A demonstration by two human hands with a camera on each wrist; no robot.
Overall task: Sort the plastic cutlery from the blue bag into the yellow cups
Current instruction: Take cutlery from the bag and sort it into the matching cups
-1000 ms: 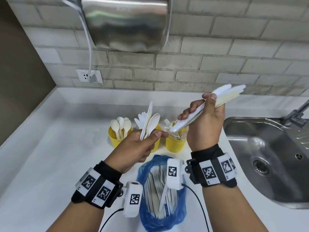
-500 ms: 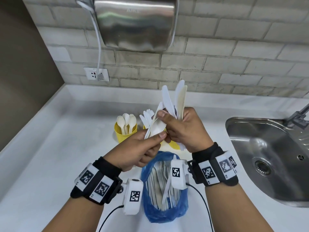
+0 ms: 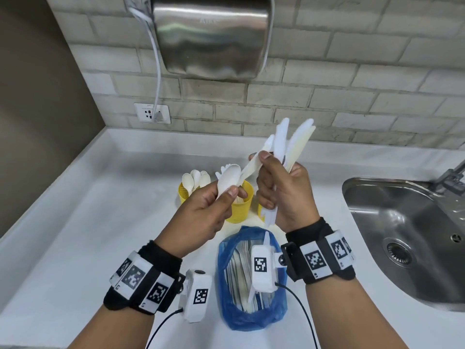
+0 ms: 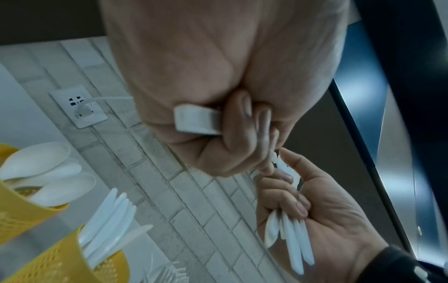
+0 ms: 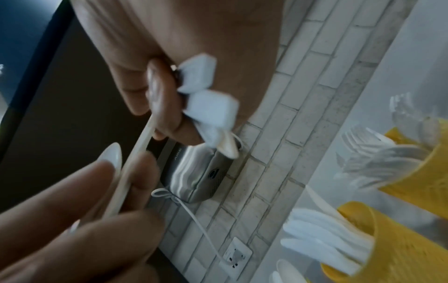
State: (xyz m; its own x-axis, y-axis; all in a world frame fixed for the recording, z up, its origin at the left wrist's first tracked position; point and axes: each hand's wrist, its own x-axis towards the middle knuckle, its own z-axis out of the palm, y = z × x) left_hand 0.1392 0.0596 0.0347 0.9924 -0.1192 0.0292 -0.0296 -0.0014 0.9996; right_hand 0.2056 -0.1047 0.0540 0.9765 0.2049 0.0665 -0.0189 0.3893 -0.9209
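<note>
My left hand (image 3: 230, 195) pinches a white plastic spoon (image 3: 229, 174) above the yellow cups. My right hand (image 3: 263, 161) grips a bundle of white knives (image 3: 289, 144) that fans upward. Its thumb and forefinger also pinch a cream knife (image 3: 251, 167), which reaches down to the left hand's fingers. The left cup (image 3: 185, 195) holds spoons and the middle cup (image 3: 242, 209) holds knives. The right cup (image 3: 260, 214) is mostly hidden behind my right hand. In the right wrist view, forks stand in the right cup (image 5: 426, 172). The blue bag (image 3: 251, 313) lies open near me, with several pieces inside.
A steel sink (image 3: 402, 222) with a tap is sunk into the counter on the right. A steel hand dryer (image 3: 211, 36) hangs on the brick wall above, and its cord runs to a socket (image 3: 152, 113). A brown wall bounds the white counter (image 3: 88, 222) on the left.
My right hand swung its knife bundle from over the right cup across to my left hand and stood it upright. It now pinches the cream knife that my left hand held with the spoon.
</note>
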